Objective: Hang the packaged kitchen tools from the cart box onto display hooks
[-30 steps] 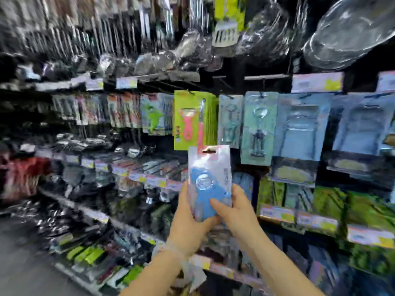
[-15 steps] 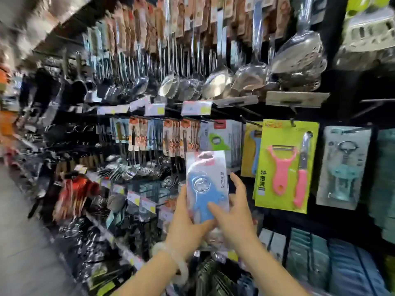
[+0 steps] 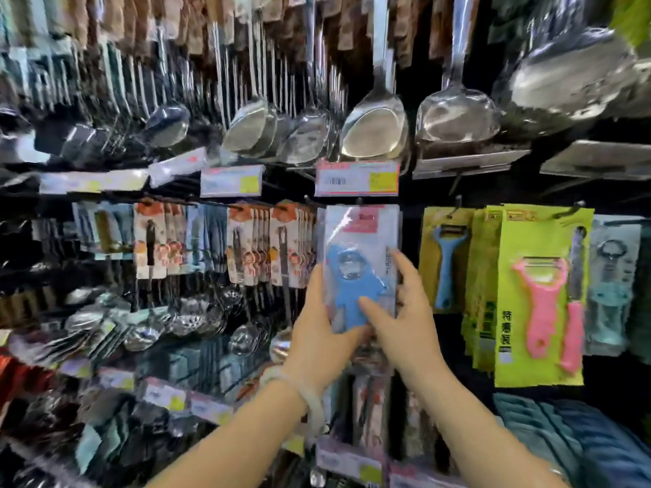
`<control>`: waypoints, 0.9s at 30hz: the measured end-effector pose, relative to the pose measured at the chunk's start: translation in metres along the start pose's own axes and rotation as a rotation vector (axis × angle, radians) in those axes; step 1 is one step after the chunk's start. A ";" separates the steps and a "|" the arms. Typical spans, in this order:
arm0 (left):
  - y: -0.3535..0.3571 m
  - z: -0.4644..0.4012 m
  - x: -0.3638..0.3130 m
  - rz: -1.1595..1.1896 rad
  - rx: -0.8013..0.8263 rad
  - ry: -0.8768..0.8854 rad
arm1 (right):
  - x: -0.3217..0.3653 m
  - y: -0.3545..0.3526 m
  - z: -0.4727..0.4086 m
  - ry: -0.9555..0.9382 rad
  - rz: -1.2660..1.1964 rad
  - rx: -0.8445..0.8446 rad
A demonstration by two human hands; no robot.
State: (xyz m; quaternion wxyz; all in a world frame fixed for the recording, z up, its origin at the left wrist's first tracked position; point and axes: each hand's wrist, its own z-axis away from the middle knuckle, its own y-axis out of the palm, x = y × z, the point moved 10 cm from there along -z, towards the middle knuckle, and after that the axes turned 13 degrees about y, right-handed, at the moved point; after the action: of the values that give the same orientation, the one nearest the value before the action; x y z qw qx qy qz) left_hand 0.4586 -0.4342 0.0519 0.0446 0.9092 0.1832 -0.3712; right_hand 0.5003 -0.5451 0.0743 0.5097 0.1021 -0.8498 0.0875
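Note:
A clear blister pack with a blue kitchen tool [image 3: 355,276] and a pink header is held upright against the display wall, its top just under a price tag [image 3: 357,178]. My left hand [image 3: 318,332] grips the pack's lower left edge. My right hand [image 3: 405,311] holds its lower right side, thumb across the blue tool, fingers along the right edge. The hook behind the pack's top is hidden, so I cannot tell whether the pack is on it. The cart box is out of view.
Steel ladles and spatulas [image 3: 373,135] hang in a row above. Orange carded tools [image 3: 285,248] hang directly left of the pack; yellow-green peeler packs [image 3: 542,297] hang to its right. Lower rails carry strainers [image 3: 197,318] and price tags.
Both hands have raised the blue tool pack from chest height up and toward the wall, to just under the price tag. The camera has swung left and closer to the display.

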 end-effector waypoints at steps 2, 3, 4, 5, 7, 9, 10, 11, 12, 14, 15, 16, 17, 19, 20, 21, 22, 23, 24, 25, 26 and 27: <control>-0.004 -0.016 0.003 0.020 0.047 0.032 | 0.008 0.001 -0.007 -0.023 0.021 -0.077; -0.006 -0.023 0.004 0.028 0.065 0.046 | 0.011 0.001 -0.011 -0.035 0.031 -0.106; -0.008 -0.029 0.006 0.033 0.085 0.053 | 0.015 0.002 -0.013 -0.040 0.038 -0.129; -0.008 -0.035 0.009 0.045 0.105 0.059 | 0.017 0.003 -0.015 -0.038 0.043 -0.149; -0.007 -0.043 0.016 0.067 0.131 0.057 | 0.019 0.005 -0.019 -0.035 0.063 -0.173; -0.006 -0.046 0.021 0.075 0.148 0.052 | 0.015 0.005 -0.021 -0.015 0.094 -0.188; -0.004 -0.046 0.024 0.085 0.156 0.052 | 0.014 0.005 -0.021 0.002 0.101 -0.193; -0.003 -0.046 0.027 0.095 0.159 0.047 | 0.011 0.004 -0.022 0.019 0.101 -0.196; -0.002 -0.046 0.030 0.098 0.162 0.035 | 0.010 0.003 -0.022 0.035 0.103 -0.202; 0.000 -0.047 0.033 0.098 0.169 0.031 | 0.008 0.003 -0.023 0.067 0.116 -0.208; 0.002 -0.050 0.033 0.096 0.174 0.040 | 0.007 0.002 -0.026 0.083 0.126 -0.209; 0.004 -0.052 0.033 0.087 0.182 0.035 | 0.006 0.002 -0.029 0.101 0.133 -0.208; 0.005 -0.055 0.035 0.083 0.194 0.019 | 0.004 0.001 -0.033 0.127 0.138 -0.211; 0.007 -0.061 0.041 0.053 0.208 -0.001 | -0.001 -0.001 -0.042 0.164 0.162 -0.214; 0.007 -0.063 0.044 0.034 0.215 -0.009 | -0.002 0.000 -0.047 0.170 0.185 -0.210; 0.006 -0.065 0.048 0.020 0.217 -0.019 | -0.004 0.001 -0.051 0.174 0.216 -0.202; 0.006 -0.067 0.053 0.003 0.216 -0.028 | -0.006 0.002 -0.055 0.181 0.250 -0.194; 0.006 -0.070 0.056 -0.022 0.212 -0.036 | -0.009 0.003 -0.060 0.198 0.282 -0.183; 0.006 -0.072 0.060 -0.047 0.203 -0.042 | -0.012 0.003 -0.065 0.207 0.314 -0.179; 0.006 -0.075 0.065 -0.072 0.197 -0.051 | -0.015 0.003 -0.069 0.215 0.350 -0.182; 0.007 -0.078 0.068 -0.072 0.193 -0.064 | -0.019 0.001 -0.074 0.226 0.372 -0.182; 0.008 -0.080 0.071 -0.086 0.191 -0.075 | -0.023 0.000 -0.078 0.240 0.399 -0.192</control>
State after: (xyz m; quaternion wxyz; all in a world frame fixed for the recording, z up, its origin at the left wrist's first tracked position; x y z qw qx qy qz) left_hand 0.5609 -0.4032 0.0599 -0.0515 0.8861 0.1842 -0.4221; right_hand 0.5767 -0.5239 0.0905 0.5869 -0.1275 -0.7910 0.1168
